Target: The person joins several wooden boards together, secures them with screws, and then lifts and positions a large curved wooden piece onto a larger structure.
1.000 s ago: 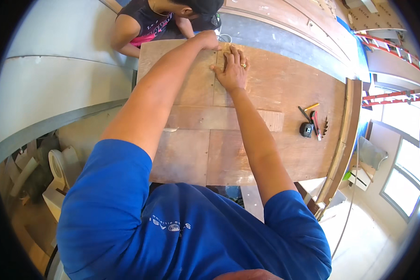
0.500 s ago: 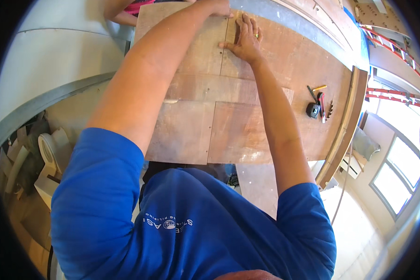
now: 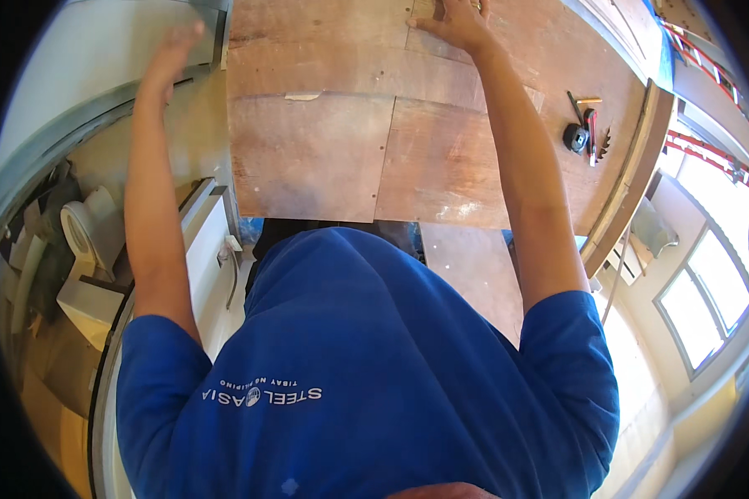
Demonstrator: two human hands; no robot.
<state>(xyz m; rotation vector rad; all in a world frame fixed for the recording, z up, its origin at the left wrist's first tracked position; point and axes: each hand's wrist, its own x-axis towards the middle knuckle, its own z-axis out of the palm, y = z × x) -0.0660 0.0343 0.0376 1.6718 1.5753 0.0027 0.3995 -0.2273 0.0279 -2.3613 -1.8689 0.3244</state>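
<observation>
My right hand [image 3: 460, 25] lies with its thumb and fingers apart on the brown plywood panels [image 3: 308, 154], near a seam at the top of the view; its fingertips are partly cut off by the upper edge. Off the left side of the panels, my left hand [image 3: 173, 58] is raised in the air, smeared by motion, so its fingers do not show clearly. Nothing can be made out in it. To the right on the wood lie a black tape measure [image 3: 574, 138], a red utility knife [image 3: 592, 133] and a short yellow stick [image 3: 588, 101].
A dark toothed piece [image 3: 604, 143] lies beside the knife. A wooden beam [image 3: 632, 179] borders the panels on the right, with red ladder rails [image 3: 711, 154] and a window [image 3: 707, 303] beyond. At lower left are a toilet [image 3: 91, 229] and piled materials. A board [image 3: 470, 266] sits below the panels.
My left hand has come off the panels and swung out to the left. My right hand stays on the wood. The whole view has shifted, with the panels now higher in it.
</observation>
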